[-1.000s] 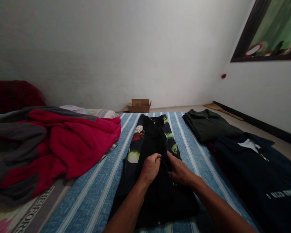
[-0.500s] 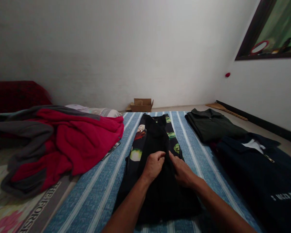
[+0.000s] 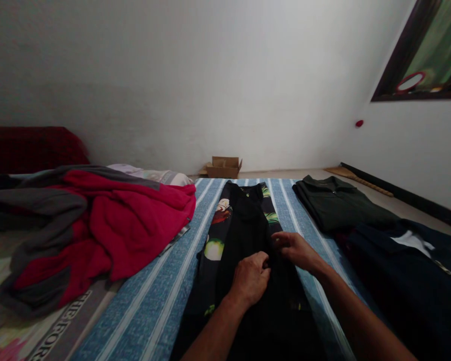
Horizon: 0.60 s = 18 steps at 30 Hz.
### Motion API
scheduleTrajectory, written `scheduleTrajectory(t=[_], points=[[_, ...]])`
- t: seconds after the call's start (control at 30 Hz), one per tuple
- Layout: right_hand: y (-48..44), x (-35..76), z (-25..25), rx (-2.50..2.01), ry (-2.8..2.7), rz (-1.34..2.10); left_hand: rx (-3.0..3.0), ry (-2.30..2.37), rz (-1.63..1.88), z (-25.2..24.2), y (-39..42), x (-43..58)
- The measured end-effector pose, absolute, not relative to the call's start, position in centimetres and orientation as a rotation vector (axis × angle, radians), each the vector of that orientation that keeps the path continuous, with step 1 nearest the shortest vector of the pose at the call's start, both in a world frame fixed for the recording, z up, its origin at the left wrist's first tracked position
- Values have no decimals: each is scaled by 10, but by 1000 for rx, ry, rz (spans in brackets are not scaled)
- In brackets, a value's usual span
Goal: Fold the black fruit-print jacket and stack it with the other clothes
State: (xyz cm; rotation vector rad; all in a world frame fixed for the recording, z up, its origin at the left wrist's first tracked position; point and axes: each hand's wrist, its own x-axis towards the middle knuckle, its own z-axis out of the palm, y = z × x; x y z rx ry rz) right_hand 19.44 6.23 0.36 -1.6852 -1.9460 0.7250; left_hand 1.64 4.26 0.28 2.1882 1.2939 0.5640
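Carefully: your left hand (image 3: 250,278) and right hand (image 3: 296,249) both pinch the black garment (image 3: 248,220); uneven pulling could skew its fold.

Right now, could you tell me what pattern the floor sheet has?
Floor sheet: blue with white stripes, head view.
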Motion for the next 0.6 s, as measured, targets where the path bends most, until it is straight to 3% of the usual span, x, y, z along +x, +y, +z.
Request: scheduleTrajectory(t=[0.23,0.6], points=[[157,184,4,-1845,-2063,197,2201,1311,503,6,39,15],[183,194,-19,-1590,-2412,77,2151,1295,495,2,37,15]])
